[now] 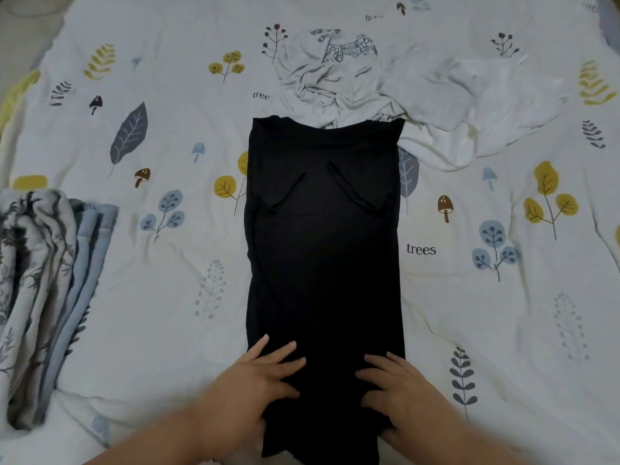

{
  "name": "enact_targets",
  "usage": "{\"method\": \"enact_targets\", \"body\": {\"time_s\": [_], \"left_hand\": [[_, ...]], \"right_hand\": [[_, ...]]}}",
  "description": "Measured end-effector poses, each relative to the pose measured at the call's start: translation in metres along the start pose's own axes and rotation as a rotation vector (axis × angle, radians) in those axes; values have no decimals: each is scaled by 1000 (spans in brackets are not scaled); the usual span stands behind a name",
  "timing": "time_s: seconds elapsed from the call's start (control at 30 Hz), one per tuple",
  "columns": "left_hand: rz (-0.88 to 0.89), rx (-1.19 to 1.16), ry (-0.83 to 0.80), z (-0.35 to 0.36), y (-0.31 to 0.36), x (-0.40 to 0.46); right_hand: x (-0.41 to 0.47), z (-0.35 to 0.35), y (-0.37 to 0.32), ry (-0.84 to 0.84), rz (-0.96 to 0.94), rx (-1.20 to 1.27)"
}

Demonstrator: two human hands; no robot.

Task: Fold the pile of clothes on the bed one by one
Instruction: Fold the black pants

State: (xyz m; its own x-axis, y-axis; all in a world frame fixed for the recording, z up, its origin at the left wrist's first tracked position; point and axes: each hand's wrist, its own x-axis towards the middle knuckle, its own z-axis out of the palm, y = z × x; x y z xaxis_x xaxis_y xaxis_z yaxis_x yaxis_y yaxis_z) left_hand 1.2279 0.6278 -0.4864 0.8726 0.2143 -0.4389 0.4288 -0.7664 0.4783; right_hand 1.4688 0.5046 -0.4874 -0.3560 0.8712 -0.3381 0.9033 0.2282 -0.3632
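A single wide-angle head-mounted camera looks forward and steeply down from the near edge of the bed [151,297], close above the left hand [258,380] and right hand [399,394], with the black shirt [323,246] centred and straight lines bowing toward the frame edges.

My bare left hand [258,380] and bare right hand [399,394] join bare forearms, no sleeves or rings visible.

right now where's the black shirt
In the head view the black shirt lies flat mid-bed, white clothes pile just beyond its collar, both hands on its near end.
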Motion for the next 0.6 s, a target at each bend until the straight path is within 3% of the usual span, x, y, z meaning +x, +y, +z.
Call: {"method": "enact_targets", "body": {"time_s": [0.1, 0.2, 0.33, 0.47, 0.6], "left_hand": [[-245, -725, -20, -33, -8, 10], [-459, -1140, 167, -84, -16, 30], [-685, -1604, 428, -114, -51, 65], [-759, -1803, 393, -116, -73, 89], [-697, -1580, 345, -116, -75, 99]], "right_hand": [[15, -38, 5, 35, 122, 476], [37, -76, 20, 11, 331, 1021], [72, -95, 55, 231, 653, 1443], [100, -94, 71, 316, 847, 1581], [113, -94, 72, 305, 807, 1375]]}}
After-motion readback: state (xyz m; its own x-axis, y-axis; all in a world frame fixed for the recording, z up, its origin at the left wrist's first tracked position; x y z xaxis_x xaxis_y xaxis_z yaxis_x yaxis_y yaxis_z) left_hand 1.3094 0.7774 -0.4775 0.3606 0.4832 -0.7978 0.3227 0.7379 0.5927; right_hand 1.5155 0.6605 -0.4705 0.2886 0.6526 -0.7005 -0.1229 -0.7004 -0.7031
